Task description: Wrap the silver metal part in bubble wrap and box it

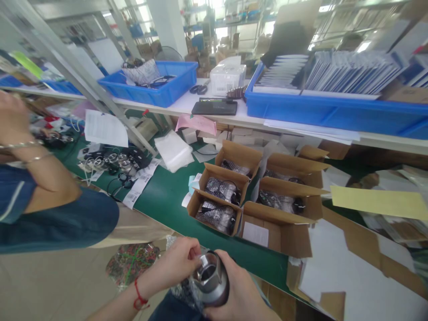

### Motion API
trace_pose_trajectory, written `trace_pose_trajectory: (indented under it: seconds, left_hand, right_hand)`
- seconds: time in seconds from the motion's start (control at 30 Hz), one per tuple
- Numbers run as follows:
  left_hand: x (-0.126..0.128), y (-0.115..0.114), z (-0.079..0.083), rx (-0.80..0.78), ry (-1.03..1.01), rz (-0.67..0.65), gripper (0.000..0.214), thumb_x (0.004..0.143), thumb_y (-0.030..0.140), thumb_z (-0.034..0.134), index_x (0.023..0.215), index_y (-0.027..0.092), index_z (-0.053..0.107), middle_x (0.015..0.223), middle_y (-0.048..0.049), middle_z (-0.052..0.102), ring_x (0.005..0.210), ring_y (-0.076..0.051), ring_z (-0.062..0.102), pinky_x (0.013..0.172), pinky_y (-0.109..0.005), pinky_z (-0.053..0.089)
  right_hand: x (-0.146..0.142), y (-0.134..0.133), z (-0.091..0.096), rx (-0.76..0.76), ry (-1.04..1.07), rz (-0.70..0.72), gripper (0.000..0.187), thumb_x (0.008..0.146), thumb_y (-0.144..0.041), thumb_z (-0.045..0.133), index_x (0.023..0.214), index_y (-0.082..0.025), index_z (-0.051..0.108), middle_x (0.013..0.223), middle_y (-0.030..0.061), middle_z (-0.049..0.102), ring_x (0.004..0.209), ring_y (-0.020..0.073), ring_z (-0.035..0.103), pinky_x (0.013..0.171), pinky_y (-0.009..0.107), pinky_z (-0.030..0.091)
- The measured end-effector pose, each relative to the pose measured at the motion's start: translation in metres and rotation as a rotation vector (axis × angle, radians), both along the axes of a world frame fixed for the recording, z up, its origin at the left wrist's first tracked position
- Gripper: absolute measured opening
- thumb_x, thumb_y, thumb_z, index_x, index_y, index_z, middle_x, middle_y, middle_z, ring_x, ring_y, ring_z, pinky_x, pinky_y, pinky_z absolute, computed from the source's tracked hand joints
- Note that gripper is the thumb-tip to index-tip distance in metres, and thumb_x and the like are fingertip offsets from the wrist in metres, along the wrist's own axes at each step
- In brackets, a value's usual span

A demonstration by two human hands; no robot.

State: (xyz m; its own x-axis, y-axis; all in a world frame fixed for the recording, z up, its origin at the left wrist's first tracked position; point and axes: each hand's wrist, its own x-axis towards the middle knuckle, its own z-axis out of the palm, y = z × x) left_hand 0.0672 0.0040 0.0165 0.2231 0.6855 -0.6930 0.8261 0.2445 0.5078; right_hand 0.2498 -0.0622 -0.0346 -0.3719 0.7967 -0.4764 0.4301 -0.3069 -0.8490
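My right hand [242,292] is wrapped round a grey metal cylindrical part [217,290] with a hex-shaped neck and an open bore facing up. My left hand [182,263], with a red string bracelet on its wrist, has its fingers curled and pinched at the near rim of that neck; what they grip is hidden. Clear bubble wrap [183,292] hangs below and beside the part, close under my left hand. Ahead on the green bench [160,196] stand open cardboard boxes [190,209] with bubble-wrapped metal parts and black cables inside. One box [296,238] holds only a white paper.
A co-worker's arm [50,178] reaches in at the left, near metal parts and cables [123,165]. Blue trays [160,96] and scissors [199,89] stand on the shelf above. Flattened cardboard and white sheets [334,263] lie at the right. A bag [132,263] rests on the floor.
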Motion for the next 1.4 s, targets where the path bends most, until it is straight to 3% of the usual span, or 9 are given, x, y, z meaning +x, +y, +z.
trace_pose_trajectory:
  seconds: [0.37,0.43,0.53,0.67,0.87,1.0,1.17,1.27,1.4]
  left_hand:
    - [-0.006,-0.016,-0.029,-0.056,-0.305,0.478,0.03,0.069,0.044,0.068,0.064,0.019,0.054,0.055,0.0053,0.049,0.052,-0.012,0.042,0.053,-0.024,0.031]
    - [0.003,-0.014,-0.027,0.039,-0.247,0.437,0.028,0.075,0.041,0.065,0.062,0.019,0.053,0.057,0.0038,0.051,0.055,-0.013,0.046,0.055,-0.025,0.033]
    - [0.028,-0.01,-0.021,0.246,-0.054,0.192,0.019,0.081,0.02,0.056,0.062,0.018,0.055,0.066,-0.0009,0.057,0.068,-0.017,0.054,0.065,-0.028,0.037]
    - [0.059,-0.01,-0.008,0.271,0.06,-0.057,0.024,0.089,0.008,0.041,0.075,0.017,0.058,0.084,-0.007,0.063,0.082,-0.022,0.058,0.075,-0.033,0.039]
    - [0.068,-0.021,0.005,0.259,-0.059,-0.063,0.01,0.088,0.026,0.059,0.084,0.019,0.054,0.097,-0.0062,0.059,0.093,-0.023,0.055,0.081,-0.034,0.04]
    - [0.064,-0.029,-0.001,0.106,-0.064,-0.126,0.02,0.086,0.034,0.056,0.075,0.02,0.047,0.083,-0.0036,0.056,0.08,-0.022,0.053,0.072,-0.033,0.037]
    - [0.062,-0.041,-0.005,0.15,-0.23,-0.011,0.026,0.092,0.037,0.036,0.077,0.021,0.048,0.091,-0.0074,0.058,0.086,-0.023,0.058,0.078,-0.035,0.044]
    - [0.064,-0.046,-0.008,0.082,-0.218,0.118,0.032,0.083,0.046,0.054,0.102,0.02,0.053,0.095,-0.006,0.061,0.088,-0.024,0.061,0.076,-0.034,0.048]
    - [0.072,-0.042,-0.014,0.115,-0.133,0.171,0.058,0.07,0.038,0.067,0.123,0.02,0.05,0.102,-0.0058,0.067,0.093,-0.026,0.064,0.087,-0.038,0.05]
  right_hand:
    - [0.005,-0.001,-0.003,0.111,-0.036,0.022,0.074,0.047,-0.034,0.083,0.114,-0.024,0.053,0.117,0.009,0.065,0.107,0.0319,0.062,0.094,0.039,0.049]
    - [0.005,-0.001,-0.001,0.104,-0.006,0.0,0.073,0.049,-0.032,0.081,0.115,-0.024,0.052,0.117,0.0085,0.065,0.106,0.0308,0.063,0.091,0.037,0.05]
    - [0.004,-0.005,-0.002,0.054,0.034,-0.069,0.072,0.05,-0.03,0.079,0.116,-0.025,0.05,0.109,0.0061,0.068,0.096,0.0286,0.066,0.081,0.035,0.052]
    - [0.01,-0.015,-0.019,0.024,0.164,-0.266,0.061,0.054,-0.032,0.075,0.109,-0.025,0.049,0.094,0.0017,0.069,0.081,0.0245,0.064,0.072,0.033,0.05]
    - [0.036,-0.027,-0.048,0.014,0.407,-0.463,0.061,0.061,-0.042,0.071,0.114,-0.021,0.05,0.101,0.0056,0.069,0.088,0.0252,0.063,0.078,0.035,0.051]
    - [0.052,-0.028,-0.036,-0.069,0.441,-0.417,0.061,0.061,-0.04,0.075,0.113,-0.02,0.05,0.101,0.004,0.068,0.091,0.0246,0.062,0.079,0.034,0.05]
    - [0.062,-0.027,-0.008,-0.086,0.298,-0.412,0.046,0.062,-0.033,0.07,0.103,-0.021,0.053,0.099,0.0034,0.067,0.094,0.0244,0.061,0.079,0.032,0.048]
    - [0.058,-0.032,-0.004,0.007,0.116,-0.37,0.038,0.07,-0.039,0.07,0.1,-0.023,0.052,0.094,0.0032,0.067,0.086,0.024,0.063,0.075,0.032,0.048]
    - [0.055,-0.04,-0.01,0.061,0.012,-0.287,0.055,0.064,-0.038,0.075,0.111,-0.021,0.054,0.108,0.0095,0.067,0.097,0.0312,0.065,0.081,0.038,0.049]
